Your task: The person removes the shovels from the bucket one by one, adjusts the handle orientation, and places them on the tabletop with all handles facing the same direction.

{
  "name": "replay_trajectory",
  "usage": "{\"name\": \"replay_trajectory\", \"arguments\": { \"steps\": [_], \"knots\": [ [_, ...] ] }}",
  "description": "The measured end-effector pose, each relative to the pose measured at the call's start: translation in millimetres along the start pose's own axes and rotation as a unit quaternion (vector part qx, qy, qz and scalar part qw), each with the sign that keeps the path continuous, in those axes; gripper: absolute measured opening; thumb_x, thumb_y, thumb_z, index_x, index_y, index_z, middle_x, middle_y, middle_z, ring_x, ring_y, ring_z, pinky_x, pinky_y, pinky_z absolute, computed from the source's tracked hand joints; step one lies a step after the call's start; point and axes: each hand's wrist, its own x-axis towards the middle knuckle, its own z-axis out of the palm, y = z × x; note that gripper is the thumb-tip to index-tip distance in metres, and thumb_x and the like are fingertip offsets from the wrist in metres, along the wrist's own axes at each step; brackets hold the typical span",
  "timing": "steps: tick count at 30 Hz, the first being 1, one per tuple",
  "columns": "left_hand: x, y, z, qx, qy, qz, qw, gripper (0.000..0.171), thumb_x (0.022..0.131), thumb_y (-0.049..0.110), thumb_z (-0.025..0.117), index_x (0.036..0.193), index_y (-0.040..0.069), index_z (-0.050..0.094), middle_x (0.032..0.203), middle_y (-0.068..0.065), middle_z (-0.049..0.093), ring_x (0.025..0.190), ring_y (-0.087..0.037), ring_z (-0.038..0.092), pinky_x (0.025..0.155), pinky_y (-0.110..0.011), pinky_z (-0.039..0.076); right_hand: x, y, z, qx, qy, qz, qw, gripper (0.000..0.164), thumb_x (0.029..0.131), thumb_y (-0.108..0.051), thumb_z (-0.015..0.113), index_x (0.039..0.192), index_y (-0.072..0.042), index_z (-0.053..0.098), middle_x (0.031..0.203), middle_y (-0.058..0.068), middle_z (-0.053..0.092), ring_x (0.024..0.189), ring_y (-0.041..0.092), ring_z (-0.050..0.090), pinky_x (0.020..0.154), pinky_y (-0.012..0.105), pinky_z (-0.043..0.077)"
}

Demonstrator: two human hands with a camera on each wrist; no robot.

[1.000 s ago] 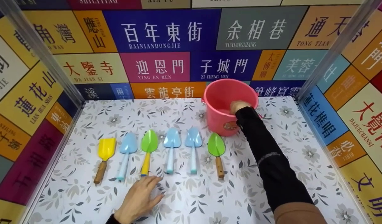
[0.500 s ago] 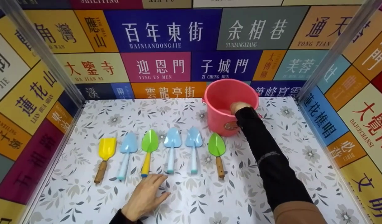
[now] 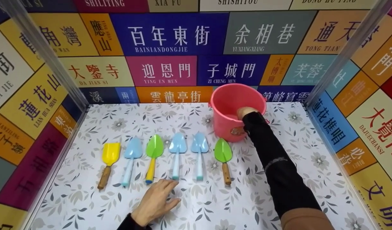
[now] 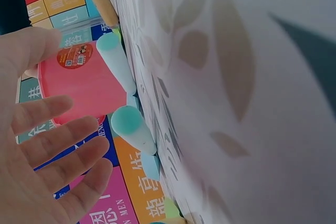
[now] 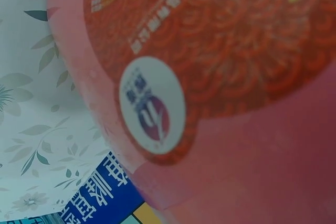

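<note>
My right hand [image 3: 245,111] reaches over the near rim of a pink bucket [image 3: 229,129]; its fingers are hidden inside, so any hold cannot be seen. The right wrist view is filled by the bucket's wall with a red label [image 5: 236,51]. Below the row of tools, my left hand [image 3: 157,199] hovers with spread fingers and holds nothing. Closest to it are a green trowel with a yellow handle [image 3: 150,171] and a light blue trowel [image 3: 175,163]. In the left wrist view, the left palm [image 4: 31,166] faces the camera, beside the teal-tipped handles [image 4: 126,121].
The row also has a yellow flat shovel [image 3: 111,153], light blue trowels [image 3: 133,148] [image 3: 199,147] and a green trowel with a wooden handle [image 3: 223,150]. They lie on a floral-patterned table [image 3: 96,124]. Sign-covered walls [image 3: 165,33] enclose the back and sides.
My left hand has moved right, from beside the yellow handle's end toward the light blue trowel near the middle. My right hand stays at the bucket, almost unmoved. The tools have not moved.
</note>
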Motion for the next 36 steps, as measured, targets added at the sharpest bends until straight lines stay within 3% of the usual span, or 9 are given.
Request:
{"name": "replay_trajectory", "arguments": {
  "steps": [9,16,21,26,31,36],
  "knots": [
    [4.6,1.7,2.0,-0.001,0.015,0.016,0.9998,0.049,0.091,0.027,0.094,0.130,0.006,0.075,0.122,-0.009,0.079,0.107,-0.025,0.075,0.092,-0.040,0.065,-1,-2,-7,0.022,-0.002,0.021,1.000,0.017,0.090,-0.004,0.064,0.075,-0.012,0.060,0.086,0.007,0.065,0.090,0.028,0.063,0.100,0.054,0.062],
    [6.1,1.3,-3.1,-0.006,0.026,0.007,0.9996,0.048,0.091,0.026,0.093,0.131,0.006,0.075,0.123,-0.009,0.079,0.108,-0.024,0.075,0.092,-0.040,0.066,-9,-7,-17,0.043,0.052,0.032,0.997,0.021,0.088,-0.016,0.075,0.073,-0.014,0.061,0.080,0.006,0.063,0.083,0.030,0.064,0.089,0.050,0.061],
    [4.2,-3.6,-12.4,-0.001,0.025,-0.021,0.9995,0.046,0.092,0.026,0.093,0.131,0.007,0.075,0.123,-0.009,0.078,0.108,-0.024,0.074,0.092,-0.041,0.065,-53,-27,-37,0.089,0.109,0.033,0.990,0.032,0.087,-0.029,0.090,0.074,-0.011,0.067,0.073,0.004,0.066,0.078,0.028,0.066,0.078,0.042,0.059],
    [-0.4,-10.8,-21.9,0.015,0.042,-0.055,0.9975,0.050,0.089,0.024,0.095,0.131,0.005,0.076,0.124,-0.011,0.078,0.110,-0.025,0.075,0.095,-0.043,0.065,-123,-49,-61,0.156,0.157,0.020,0.975,0.028,0.085,-0.022,0.094,0.082,-0.001,0.077,0.079,0.011,0.075,0.082,0.031,0.069,0.073,0.036,0.057],
    [-9.3,-20.9,-31.4,0.036,0.074,-0.074,0.9939,0.056,0.084,0.022,0.098,0.131,0.004,0.075,0.123,-0.013,0.078,0.107,-0.026,0.074,0.093,-0.043,0.065,-168,-49,-64,0.234,0.200,0.023,0.951,0.031,0.097,-0.019,0.085,0.114,0.006,0.080,0.114,0.026,0.084,0.103,0.040,0.078,0.070,0.023,0.056],
    [-21.4,-33.9,-37.2,0.049,0.124,-0.065,0.9889,0.059,0.077,0.017,0.101,0.128,0.001,0.075,0.120,-0.014,0.079,0.105,-0.028,0.075,0.089,-0.044,0.067,-197,-33,-54,0.283,0.249,0.001,0.926,0.028,0.106,-0.012,0.073,0.126,0.008,0.075,0.120,0.024,0.084,0.107,0.043,0.079,0.065,0.016,0.051]
  ]
}}
